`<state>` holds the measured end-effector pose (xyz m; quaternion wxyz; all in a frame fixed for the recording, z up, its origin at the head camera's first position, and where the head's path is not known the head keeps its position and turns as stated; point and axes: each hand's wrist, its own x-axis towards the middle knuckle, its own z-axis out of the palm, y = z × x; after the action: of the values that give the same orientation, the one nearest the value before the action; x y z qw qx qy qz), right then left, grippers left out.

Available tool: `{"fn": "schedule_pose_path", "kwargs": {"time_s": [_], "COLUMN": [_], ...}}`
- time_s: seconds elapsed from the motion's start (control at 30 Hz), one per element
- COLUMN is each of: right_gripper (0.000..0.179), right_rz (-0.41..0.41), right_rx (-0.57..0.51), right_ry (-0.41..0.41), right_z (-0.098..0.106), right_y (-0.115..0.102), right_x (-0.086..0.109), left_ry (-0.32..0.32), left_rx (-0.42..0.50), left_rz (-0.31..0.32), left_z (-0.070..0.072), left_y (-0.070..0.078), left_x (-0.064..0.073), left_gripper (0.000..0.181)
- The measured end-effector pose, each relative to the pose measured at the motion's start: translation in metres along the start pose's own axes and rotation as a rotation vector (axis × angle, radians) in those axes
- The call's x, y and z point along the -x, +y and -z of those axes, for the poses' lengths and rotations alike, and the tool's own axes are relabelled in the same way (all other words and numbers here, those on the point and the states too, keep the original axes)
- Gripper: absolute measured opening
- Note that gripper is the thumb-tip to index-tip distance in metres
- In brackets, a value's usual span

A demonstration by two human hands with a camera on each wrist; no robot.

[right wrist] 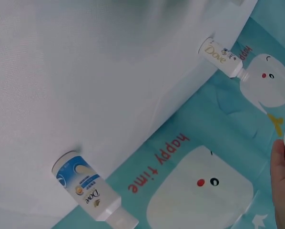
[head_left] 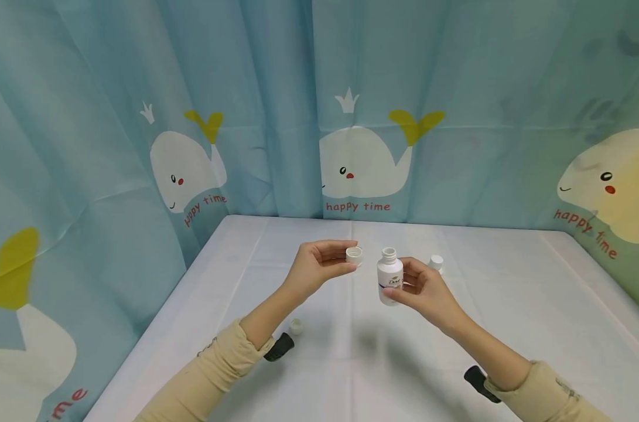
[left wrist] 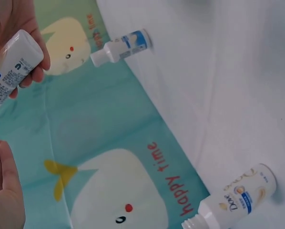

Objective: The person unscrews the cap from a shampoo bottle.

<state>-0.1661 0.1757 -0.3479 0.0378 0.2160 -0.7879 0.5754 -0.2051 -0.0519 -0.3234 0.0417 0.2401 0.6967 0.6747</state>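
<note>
Three white bottles I count from here, one gripped and two standing. The left hand (head_left: 323, 259) pinches a white cap (head_left: 354, 256) between thumb and fingertips; the right hand (head_left: 426, 291) curls round the open bottle (head_left: 389, 273), thumb across its front, just beside that cap but apart from it. One small pale round piece (head_left: 296, 326) lies nearer the person than the left fingers, too small to name. Both wrist views show a capped blue-labelled bottle (left wrist: 131, 44) and an uncapped gold-patterned bottle (left wrist: 240, 194) beyond the fingers; the head view gives only one white top (head_left: 436, 262), just past the right fingers.
</note>
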Motion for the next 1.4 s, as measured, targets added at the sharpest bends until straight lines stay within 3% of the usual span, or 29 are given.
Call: {"fn": "schedule_pose_path", "kwargs": {"time_s": [0.17, 0.43, 0.57, 0.87, 1.17, 1.4], "right_gripper": [0.041, 0.043, 0.043, 0.046, 0.044, 0.046], "right_rz": [0.024, 0.026, 0.015, -0.018, -0.045, -0.048], "right_rx": [0.052, 0.045, 0.036, 0.055, 0.129, 0.146], "right_ry": [0.025, -0.003, -0.013, -0.007, 0.001, -0.015], "right_z": [0.001, 0.003, 0.006, 0.009, 0.010, 0.006], "right_y": [-0.001, 0.001, 0.003, 0.012, 0.022, 0.031], "right_x": [-0.002, -0.007, -0.009, -0.015, -0.023, -0.030], "left_ry": [-0.024, -0.024, -0.023, 0.075, -0.011, -0.066], "left_rx": [0.027, 0.006, -0.003, -0.154, -0.153, -0.208], "left_rz": [-0.024, 0.003, -0.014, 0.072, 0.081, 0.145], "left_z": [0.001, 0.000, 0.001, -0.003, -0.008, -0.014], "left_y": [0.001, -0.002, -0.004, -0.021, -0.036, -0.049], "left_x": [0.000, 0.002, 0.003, 0.001, 0.001, 0.004], "left_gripper": [0.042, 0.039, 0.038, 0.033, 0.033, 0.030]}}
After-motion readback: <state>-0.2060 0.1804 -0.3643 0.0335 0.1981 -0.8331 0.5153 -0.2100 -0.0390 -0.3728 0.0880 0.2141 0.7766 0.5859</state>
